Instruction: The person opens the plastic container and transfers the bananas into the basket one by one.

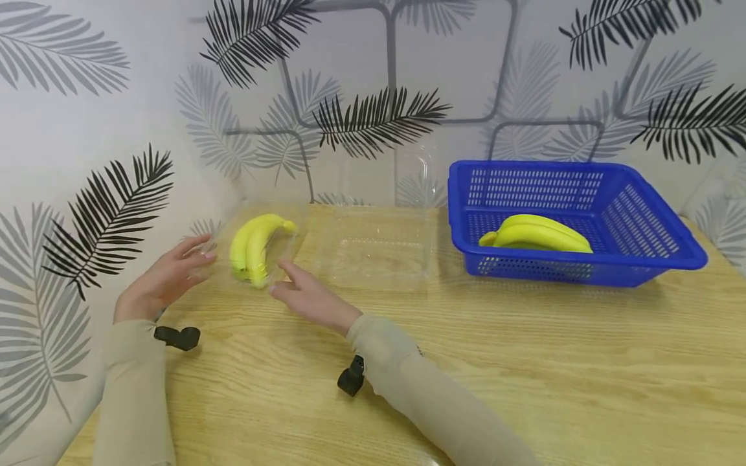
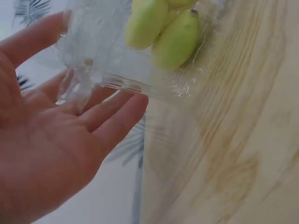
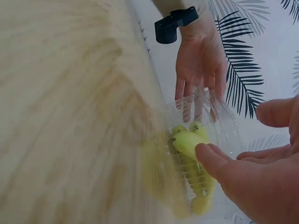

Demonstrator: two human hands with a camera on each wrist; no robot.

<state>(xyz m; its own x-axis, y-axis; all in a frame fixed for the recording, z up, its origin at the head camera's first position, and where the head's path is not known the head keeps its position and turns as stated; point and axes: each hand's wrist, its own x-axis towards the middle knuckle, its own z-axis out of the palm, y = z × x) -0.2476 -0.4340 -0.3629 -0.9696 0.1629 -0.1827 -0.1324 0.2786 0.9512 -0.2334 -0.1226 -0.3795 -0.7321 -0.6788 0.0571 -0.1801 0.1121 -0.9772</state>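
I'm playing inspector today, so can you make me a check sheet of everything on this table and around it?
Surface: a light wooden table, grain showing.
Job's things: a clear plastic box holds a bunch of bananas; a second clear plastic tray lies beside it, with nothing seen in it.
Clutter: a blue basket at the right with more bananas inside.
Hands: left hand has straight fingers at the clear plastic box's left side; right hand has straight fingers at its right side, thumb by the bananas.
Cables: nothing seen.
Surroundings: wall with leaf-print paper behind and to the left.
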